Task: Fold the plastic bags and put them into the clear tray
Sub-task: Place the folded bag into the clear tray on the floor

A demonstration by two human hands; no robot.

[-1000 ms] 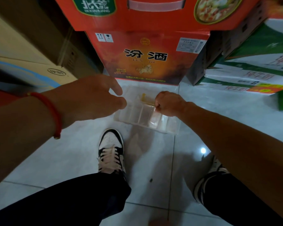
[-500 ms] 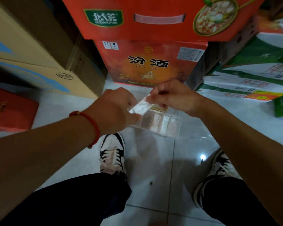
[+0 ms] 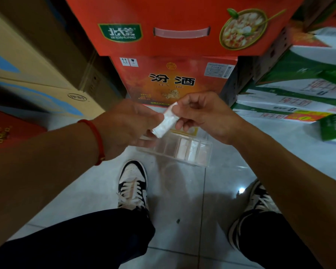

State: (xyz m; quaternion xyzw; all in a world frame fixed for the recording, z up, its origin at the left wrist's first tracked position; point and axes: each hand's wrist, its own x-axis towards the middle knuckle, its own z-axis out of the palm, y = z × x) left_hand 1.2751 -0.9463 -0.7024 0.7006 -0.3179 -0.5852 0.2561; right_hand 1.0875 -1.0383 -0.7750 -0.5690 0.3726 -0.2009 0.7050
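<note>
Both hands, the left hand (image 3: 128,123) and right hand (image 3: 200,115), pinch a folded plastic bag (image 3: 166,122) by its ends above the clear tray (image 3: 206,154); the bag looks light, limp and slippery, so pinching it firmly across the folds should keep it from springing open.

Two hands show: the left hand (image 3: 124,125) and the right hand (image 3: 204,117), with one folded plastic bag (image 3: 166,122) between them at mid-frame. One clear tray (image 3: 207,152) lies below; about three folded bags (image 3: 188,150) seem to lie inside, though the count is unsure. Two sneakers (image 3: 133,187) fill the lower frame. Two red cartons (image 3: 173,80) are stacked at top centre.
</note>
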